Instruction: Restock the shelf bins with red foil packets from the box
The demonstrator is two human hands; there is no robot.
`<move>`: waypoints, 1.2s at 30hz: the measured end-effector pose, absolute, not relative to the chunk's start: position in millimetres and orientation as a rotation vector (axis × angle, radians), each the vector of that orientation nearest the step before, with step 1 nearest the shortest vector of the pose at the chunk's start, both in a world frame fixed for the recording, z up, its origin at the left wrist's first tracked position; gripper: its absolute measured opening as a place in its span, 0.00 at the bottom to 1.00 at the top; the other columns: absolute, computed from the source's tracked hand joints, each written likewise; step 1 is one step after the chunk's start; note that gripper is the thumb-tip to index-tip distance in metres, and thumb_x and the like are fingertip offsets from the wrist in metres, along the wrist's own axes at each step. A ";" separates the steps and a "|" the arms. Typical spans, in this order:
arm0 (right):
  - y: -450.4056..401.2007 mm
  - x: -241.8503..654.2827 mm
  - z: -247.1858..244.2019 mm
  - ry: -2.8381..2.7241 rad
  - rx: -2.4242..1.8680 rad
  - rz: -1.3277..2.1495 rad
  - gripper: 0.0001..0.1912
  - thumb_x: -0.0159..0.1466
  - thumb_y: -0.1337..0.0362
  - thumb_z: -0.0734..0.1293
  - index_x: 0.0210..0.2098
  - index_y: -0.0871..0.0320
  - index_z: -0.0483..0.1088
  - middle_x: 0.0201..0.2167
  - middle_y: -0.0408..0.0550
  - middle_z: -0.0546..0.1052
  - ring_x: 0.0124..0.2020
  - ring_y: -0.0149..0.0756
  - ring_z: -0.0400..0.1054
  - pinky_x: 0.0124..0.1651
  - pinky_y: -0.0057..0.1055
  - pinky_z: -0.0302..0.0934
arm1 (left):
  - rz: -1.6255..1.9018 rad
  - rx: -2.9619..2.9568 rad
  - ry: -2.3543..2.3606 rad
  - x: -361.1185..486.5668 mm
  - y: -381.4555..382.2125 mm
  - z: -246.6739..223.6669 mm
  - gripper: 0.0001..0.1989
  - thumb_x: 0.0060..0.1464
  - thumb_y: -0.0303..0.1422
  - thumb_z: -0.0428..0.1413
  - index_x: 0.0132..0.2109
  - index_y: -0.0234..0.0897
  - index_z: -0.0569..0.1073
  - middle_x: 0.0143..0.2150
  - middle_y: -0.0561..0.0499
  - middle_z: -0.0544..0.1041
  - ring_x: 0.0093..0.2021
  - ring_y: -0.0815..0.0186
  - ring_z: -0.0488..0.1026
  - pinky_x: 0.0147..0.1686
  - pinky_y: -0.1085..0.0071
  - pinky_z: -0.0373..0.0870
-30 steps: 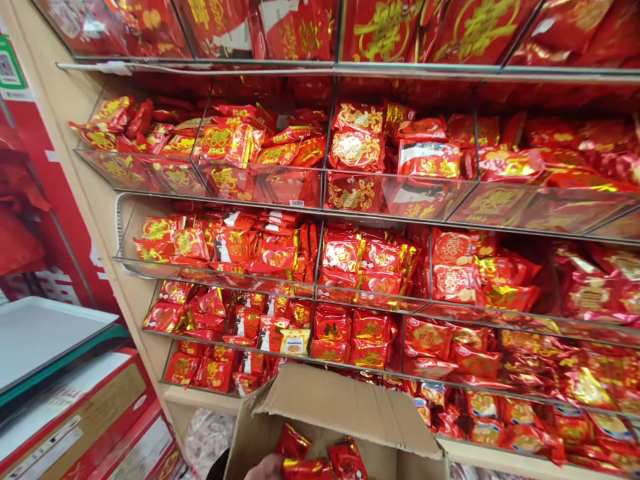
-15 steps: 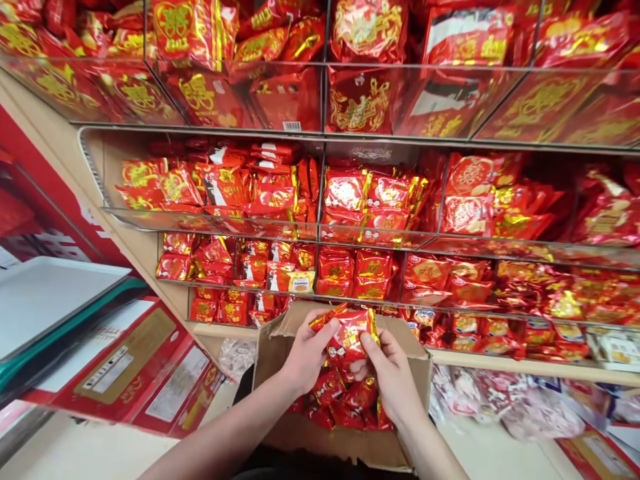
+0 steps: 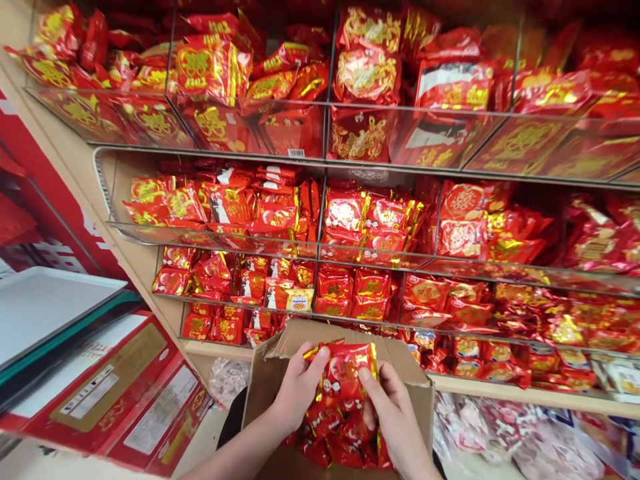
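Both hands grip red and gold foil snack packets over an open cardboard box. My left hand pinches the left side, thumb on top, where the gold edge of a second packet shows behind. My right hand holds the right edge of the front packet, its thumb across the front and its other fingers tucked behind. The front packet is tilted up toward me, with two small cartoon faces printed on it. Below, inside the box, lie several similar red packets, partly hidden by my hands.
Ahead stands a shelf unit with clear-fronted compartments full of red and gold packets. One pale yellow packet stands out on a lower tier. Plastic-wrapped bags lie under the shelf. At left are a grey tray and red cartons.
The view has tilted up, so shelf, box and hands sit lower in the picture. Both hands keep their grip on the packets, and the front packet's face has tilted slightly.
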State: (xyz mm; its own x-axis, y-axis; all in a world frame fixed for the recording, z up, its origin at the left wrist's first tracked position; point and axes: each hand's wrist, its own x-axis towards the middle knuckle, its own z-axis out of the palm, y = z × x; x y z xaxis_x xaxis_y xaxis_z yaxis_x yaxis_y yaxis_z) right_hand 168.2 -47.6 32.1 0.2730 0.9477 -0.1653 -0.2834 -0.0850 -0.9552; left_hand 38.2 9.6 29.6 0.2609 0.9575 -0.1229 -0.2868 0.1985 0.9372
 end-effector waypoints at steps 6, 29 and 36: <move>-39.9 173.0 31.7 -0.636 -1.242 1.168 0.20 0.52 0.45 0.66 0.27 0.55 0.61 0.11 0.33 0.60 0.10 0.21 0.51 0.13 0.17 0.42 | 1.027 1.228 0.962 27.0 18.8 29.1 0.15 0.51 0.45 0.53 0.30 0.37 0.66 0.24 0.57 0.67 0.26 0.70 0.64 0.27 0.75 0.61; -21.2 190.1 44.4 -0.886 -1.388 0.823 0.19 0.57 0.47 0.61 0.30 0.57 0.66 0.17 0.39 0.67 0.17 0.30 0.61 0.16 0.26 0.58 | 1.068 1.289 0.909 32.5 29.4 55.9 0.13 0.43 0.38 0.61 0.35 0.37 0.70 0.28 0.55 0.73 0.27 0.70 0.68 0.29 0.76 0.65; -24.0 198.8 39.1 -1.568 -1.346 0.145 0.25 0.58 0.52 0.63 0.53 0.52 0.63 0.58 0.54 0.62 0.55 0.45 0.61 0.50 0.37 0.64 | 1.040 1.037 0.899 19.5 30.3 47.0 0.14 0.43 0.41 0.61 0.32 0.36 0.69 0.25 0.54 0.74 0.28 0.66 0.72 0.30 0.71 0.68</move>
State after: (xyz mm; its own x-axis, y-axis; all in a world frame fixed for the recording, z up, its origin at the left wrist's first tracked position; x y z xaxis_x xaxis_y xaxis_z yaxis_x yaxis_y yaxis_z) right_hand 198.8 -24.0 39.1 0.1446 0.7895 0.5965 0.6668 0.3677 -0.6483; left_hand 19.5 30.3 47.0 0.2663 0.9589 -0.0977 -0.2355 0.1630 0.9581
